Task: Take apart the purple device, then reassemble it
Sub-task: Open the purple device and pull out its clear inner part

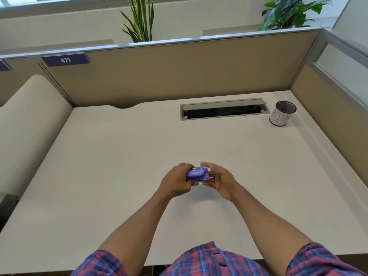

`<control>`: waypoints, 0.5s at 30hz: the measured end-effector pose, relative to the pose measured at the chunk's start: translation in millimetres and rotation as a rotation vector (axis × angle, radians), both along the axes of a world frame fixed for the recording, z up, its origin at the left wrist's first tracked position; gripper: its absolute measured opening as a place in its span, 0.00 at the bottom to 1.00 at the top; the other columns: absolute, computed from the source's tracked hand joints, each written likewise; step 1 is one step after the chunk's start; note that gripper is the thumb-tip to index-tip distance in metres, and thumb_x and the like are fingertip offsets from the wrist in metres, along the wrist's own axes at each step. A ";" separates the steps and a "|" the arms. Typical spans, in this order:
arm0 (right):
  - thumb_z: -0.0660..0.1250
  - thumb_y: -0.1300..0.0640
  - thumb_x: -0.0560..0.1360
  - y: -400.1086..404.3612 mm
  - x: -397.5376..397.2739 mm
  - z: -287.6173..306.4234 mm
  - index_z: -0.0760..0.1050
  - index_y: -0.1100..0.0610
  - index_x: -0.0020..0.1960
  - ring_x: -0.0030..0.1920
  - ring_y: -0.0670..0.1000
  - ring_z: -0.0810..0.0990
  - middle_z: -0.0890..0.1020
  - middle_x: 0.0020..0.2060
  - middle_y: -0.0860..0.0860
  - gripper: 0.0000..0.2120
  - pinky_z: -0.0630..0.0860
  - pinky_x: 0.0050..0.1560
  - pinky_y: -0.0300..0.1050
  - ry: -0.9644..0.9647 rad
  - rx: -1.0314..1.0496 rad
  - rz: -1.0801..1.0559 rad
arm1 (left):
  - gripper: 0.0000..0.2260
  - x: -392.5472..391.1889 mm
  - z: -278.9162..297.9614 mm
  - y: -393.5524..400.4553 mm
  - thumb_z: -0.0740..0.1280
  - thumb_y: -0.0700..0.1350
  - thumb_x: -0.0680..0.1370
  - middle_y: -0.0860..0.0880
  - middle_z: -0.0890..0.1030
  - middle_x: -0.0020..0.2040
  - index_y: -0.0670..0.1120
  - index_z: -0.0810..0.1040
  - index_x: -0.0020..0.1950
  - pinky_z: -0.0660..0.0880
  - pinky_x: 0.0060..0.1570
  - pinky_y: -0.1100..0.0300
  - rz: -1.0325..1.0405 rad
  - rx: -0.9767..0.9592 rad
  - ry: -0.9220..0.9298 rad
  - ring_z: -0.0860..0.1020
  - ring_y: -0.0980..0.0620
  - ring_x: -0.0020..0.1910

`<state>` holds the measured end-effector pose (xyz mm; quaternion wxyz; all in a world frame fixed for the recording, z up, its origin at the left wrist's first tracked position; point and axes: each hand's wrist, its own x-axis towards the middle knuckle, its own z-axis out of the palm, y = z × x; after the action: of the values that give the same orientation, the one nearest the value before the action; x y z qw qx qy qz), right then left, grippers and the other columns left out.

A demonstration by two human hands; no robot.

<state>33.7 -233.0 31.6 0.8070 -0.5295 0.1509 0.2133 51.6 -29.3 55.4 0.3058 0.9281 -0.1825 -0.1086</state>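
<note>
A small purple device [196,174] is held above the middle of the white desk [119,156], between both hands. My left hand [176,181] wraps around its left end, fingers curled over it. My right hand [220,179] holds the right end with fingertips and thumb, palm turned toward me. A thin metal part shows at the device's right edge. Much of the device's body is hidden by my fingers.
A black mesh cup with a white label [281,114] stands at the back right. A grey cable slot [223,110] is set into the desk's rear. Tan partition walls [179,72] close the back and right sides.
</note>
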 end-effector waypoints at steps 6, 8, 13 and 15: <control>0.78 0.51 0.72 8.3 -1.7 -0.6 0.81 0.49 0.64 0.56 0.57 0.85 0.86 0.57 0.53 0.21 0.84 0.50 0.51 -0.151 -0.093 0.094 | 0.21 1.3 -3.1 -3.1 0.78 0.50 0.69 0.51 0.83 0.53 0.50 0.80 0.61 0.81 0.50 0.55 0.006 -0.069 0.014 0.80 0.51 0.49; 0.79 0.53 0.71 10.4 -3.2 -2.6 0.83 0.52 0.60 0.54 0.57 0.86 0.86 0.57 0.54 0.19 0.83 0.47 0.49 -0.157 -0.097 0.063 | 0.25 1.8 -5.5 -0.9 0.81 0.48 0.67 0.50 0.83 0.53 0.48 0.79 0.62 0.80 0.50 0.60 0.073 -0.186 0.065 0.81 0.51 0.49; 0.78 0.52 0.68 12.3 -2.9 -6.0 0.85 0.56 0.55 0.47 0.54 0.85 0.85 0.55 0.60 0.17 0.82 0.40 0.45 -0.089 -0.148 -0.035 | 0.28 1.3 -2.8 8.1 0.75 0.40 0.69 0.44 0.83 0.57 0.50 0.76 0.68 0.81 0.48 0.61 0.286 -0.570 0.420 0.84 0.48 0.51; 0.77 0.52 0.69 11.4 -2.6 -6.2 0.85 0.57 0.54 0.48 0.54 0.84 0.85 0.55 0.61 0.16 0.82 0.38 0.44 -0.054 -0.139 -0.054 | 0.24 2.4 -3.3 11.1 0.67 0.37 0.68 0.41 0.85 0.56 0.46 0.79 0.65 0.81 0.48 0.57 0.377 -0.741 0.606 0.85 0.46 0.50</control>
<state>31.1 -221.6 25.4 0.7775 -0.5857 0.1580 0.1660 54.0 -18.2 52.2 0.6676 0.7010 0.0588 -0.2437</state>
